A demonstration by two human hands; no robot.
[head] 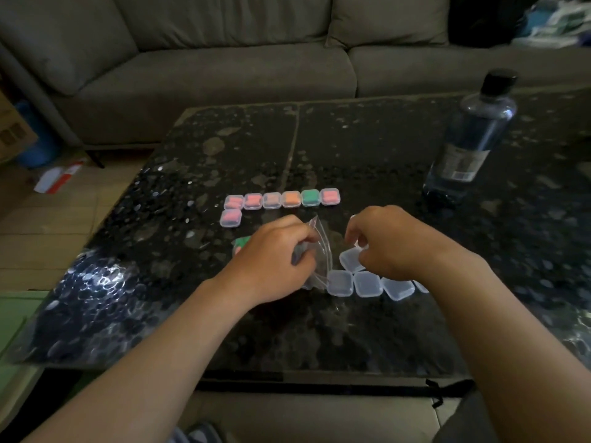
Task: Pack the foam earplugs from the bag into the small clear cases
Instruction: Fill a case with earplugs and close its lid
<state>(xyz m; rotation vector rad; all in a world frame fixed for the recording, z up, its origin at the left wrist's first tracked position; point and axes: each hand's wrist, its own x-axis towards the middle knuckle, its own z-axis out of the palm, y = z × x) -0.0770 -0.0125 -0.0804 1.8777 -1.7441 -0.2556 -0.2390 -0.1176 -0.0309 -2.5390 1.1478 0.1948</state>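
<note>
Two hands work low over the dark speckled stone surface [192, 174], arms entering from six o'clock. The left hand [271, 260] has its grip clenched on the crumpled clear plastic zip bag [318, 247], which stands between the hands. The right hand [390, 244] curls its fingers over the empty clear cases [340, 282]; whether that grip holds anything, I cannot tell. A green-and-pink item [241, 243] at the left hand's nine o'clock is mostly hidden. Seven filled small clear cases [271, 200] lie toward twelve o'clock: six in a row, one beneath. Four empty ones show, a fifth cut off by the right wrist.
</note>
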